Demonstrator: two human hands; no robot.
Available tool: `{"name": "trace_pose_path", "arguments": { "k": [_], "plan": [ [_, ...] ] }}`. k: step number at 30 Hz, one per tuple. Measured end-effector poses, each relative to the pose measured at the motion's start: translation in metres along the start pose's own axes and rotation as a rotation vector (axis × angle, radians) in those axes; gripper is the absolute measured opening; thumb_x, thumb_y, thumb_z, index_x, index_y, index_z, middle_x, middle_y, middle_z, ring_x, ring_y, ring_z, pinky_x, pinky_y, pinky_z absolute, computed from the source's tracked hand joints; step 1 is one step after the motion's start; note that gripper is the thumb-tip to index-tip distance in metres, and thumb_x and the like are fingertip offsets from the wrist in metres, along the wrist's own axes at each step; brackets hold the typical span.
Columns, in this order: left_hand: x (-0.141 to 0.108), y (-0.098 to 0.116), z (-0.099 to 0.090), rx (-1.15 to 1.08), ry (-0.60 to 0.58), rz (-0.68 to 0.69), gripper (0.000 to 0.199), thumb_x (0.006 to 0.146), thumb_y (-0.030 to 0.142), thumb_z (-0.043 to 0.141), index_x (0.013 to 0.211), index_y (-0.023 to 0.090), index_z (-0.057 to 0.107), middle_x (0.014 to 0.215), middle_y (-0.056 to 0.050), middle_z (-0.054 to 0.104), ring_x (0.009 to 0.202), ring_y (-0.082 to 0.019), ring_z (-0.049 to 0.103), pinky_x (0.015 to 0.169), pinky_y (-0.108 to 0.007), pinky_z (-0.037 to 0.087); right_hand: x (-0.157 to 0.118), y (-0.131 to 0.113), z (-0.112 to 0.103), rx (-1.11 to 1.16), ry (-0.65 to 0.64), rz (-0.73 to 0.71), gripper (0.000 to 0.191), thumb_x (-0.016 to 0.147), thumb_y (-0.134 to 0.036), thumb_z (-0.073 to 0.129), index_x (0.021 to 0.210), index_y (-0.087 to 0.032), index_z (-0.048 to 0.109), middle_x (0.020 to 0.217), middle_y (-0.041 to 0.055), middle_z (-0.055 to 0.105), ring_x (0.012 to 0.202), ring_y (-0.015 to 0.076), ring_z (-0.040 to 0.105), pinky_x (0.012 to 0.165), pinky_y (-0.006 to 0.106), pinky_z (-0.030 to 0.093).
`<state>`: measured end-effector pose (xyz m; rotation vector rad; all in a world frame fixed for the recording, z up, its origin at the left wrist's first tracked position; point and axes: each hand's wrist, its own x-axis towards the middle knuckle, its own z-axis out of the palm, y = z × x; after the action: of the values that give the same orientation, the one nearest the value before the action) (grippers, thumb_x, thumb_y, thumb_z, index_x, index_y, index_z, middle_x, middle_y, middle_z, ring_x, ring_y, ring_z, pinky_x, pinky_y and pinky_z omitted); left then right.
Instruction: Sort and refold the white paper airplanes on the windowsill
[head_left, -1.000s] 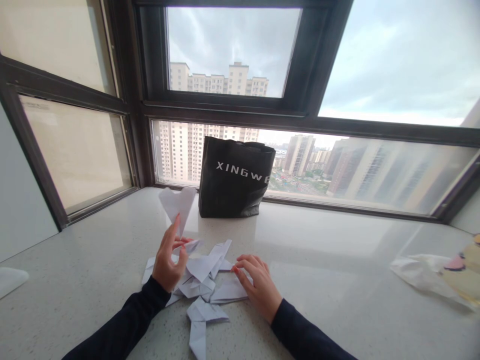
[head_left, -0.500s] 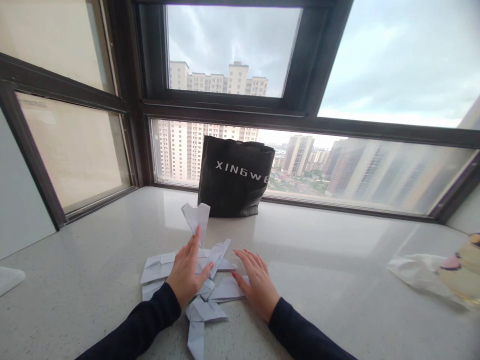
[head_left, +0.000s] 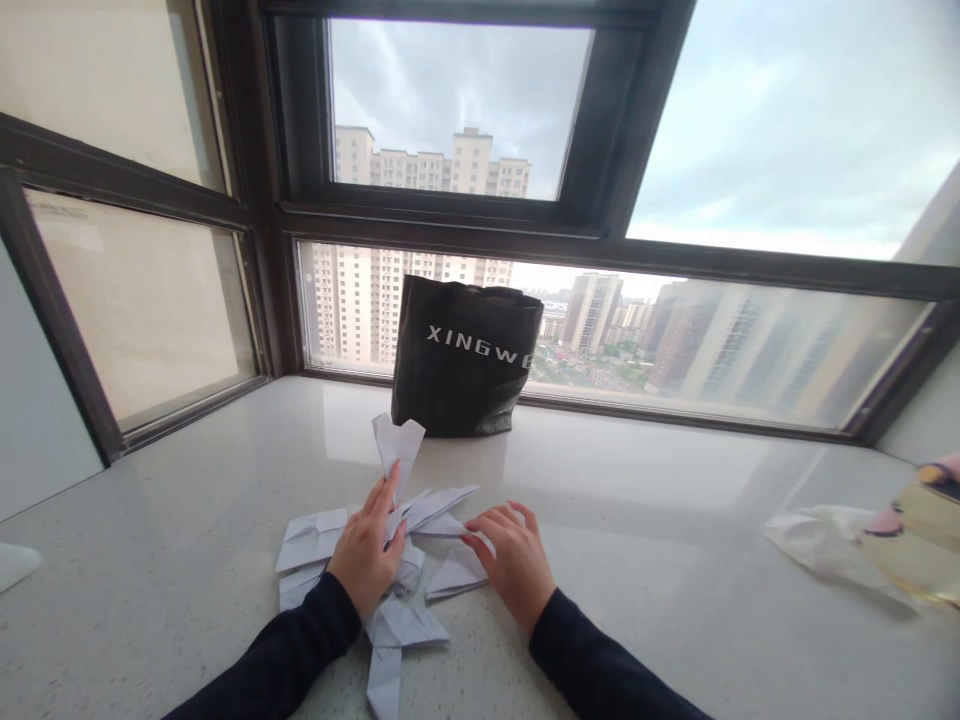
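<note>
Several folded white paper pieces lie in a loose cluster on the pale counter. My left hand point(head_left: 367, 555) rests over the middle of them, fingers spread, its fingertips on an upright-pointing paper piece point(head_left: 399, 450) with a notched end. At the right of the cluster, my right hand point(head_left: 516, 550) has its thumb and forefinger together at the tip of a pointed folded paper point(head_left: 444, 524). Just below that, another folded paper point(head_left: 456, 573) reaches towards my right palm. A bent paper piece point(head_left: 386, 655) lies nearest to me, and a flat folded one point(head_left: 311, 538) is at the left.
A black bag point(head_left: 466, 360) with white lettering stands behind the papers against the window. At the right edge lies a crumpled white and yellow item with a pink patch point(head_left: 885, 540). Something white point(head_left: 15, 565) sits at the left edge of the counter point(head_left: 637, 600).
My right thumb and forefinger have closed on the pointed paper's tip. The papers between my hands have shifted and turned, with the lower right one now apart from the centre.
</note>
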<state>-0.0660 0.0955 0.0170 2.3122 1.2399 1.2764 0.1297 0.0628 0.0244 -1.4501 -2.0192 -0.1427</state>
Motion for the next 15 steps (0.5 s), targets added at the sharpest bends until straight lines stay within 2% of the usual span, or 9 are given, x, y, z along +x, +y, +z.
{"name": "trace_pose_path", "arguments": {
  "k": [3,7,11,15],
  "plan": [
    [0.002,-0.003,-0.003,0.065,0.070,0.011,0.060,0.077,0.010,0.036,0.134,0.018,0.020,0.132,-0.011,0.038,0.119,-0.022,0.037,0.091,-0.039,0.038,-0.001,-0.001,-0.004,0.150,0.181,0.005,0.015,0.084,-0.025,0.046,0.079,-0.021,0.060,0.075,0.0019,0.064,0.073,0.0171,0.057,0.078,0.034,0.036],
    [0.002,-0.001,-0.007,0.053,0.105,-0.022,0.053,0.075,0.011,0.036,0.128,0.016,0.035,0.124,-0.010,0.047,0.113,-0.022,0.044,0.093,-0.038,0.037,-0.003,-0.003,-0.010,0.345,0.383,0.069,0.018,0.086,-0.030,0.041,0.077,-0.020,0.054,0.070,0.0023,0.060,0.071,0.0171,0.055,0.070,0.031,0.040],
    [0.003,0.000,-0.010,0.025,0.079,-0.043,0.046,0.075,0.015,0.038,0.120,0.015,0.045,0.116,-0.010,0.054,0.106,-0.023,0.050,0.091,-0.037,0.039,-0.005,-0.004,-0.010,0.509,0.452,0.180,0.022,0.086,-0.035,0.038,0.073,-0.020,0.048,0.062,-0.0005,0.053,0.062,0.0151,0.053,0.061,0.028,0.041],
    [0.003,0.005,-0.013,-0.017,0.088,-0.036,0.044,0.080,0.022,0.037,0.122,0.013,0.043,0.119,-0.012,0.051,0.110,-0.024,0.047,0.092,-0.038,0.037,-0.002,-0.003,-0.008,0.682,0.519,0.298,0.027,0.086,-0.042,0.037,0.072,-0.020,0.044,0.056,-0.0033,0.051,0.054,0.0129,0.051,0.054,0.026,0.041]
  ]
}}
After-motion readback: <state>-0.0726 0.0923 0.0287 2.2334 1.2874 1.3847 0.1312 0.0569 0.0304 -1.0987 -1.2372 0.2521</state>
